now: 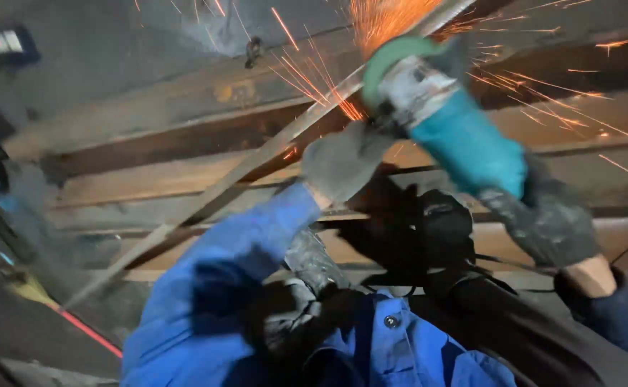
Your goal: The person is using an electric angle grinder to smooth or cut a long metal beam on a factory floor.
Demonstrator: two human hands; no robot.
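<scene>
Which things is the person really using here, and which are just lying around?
In use:
angle grinder, gripped by right hand
left hand by grinder's head
metal bar being ground
sparks

Lying about:
wooden beams
red rod

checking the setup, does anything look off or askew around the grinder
The metal strip under the grinder lies diagonally across the beams, not in line with them. Sparks spray wide from the contact point. The left hand sits right beside the disc guard; the right hand grips the body.
</scene>
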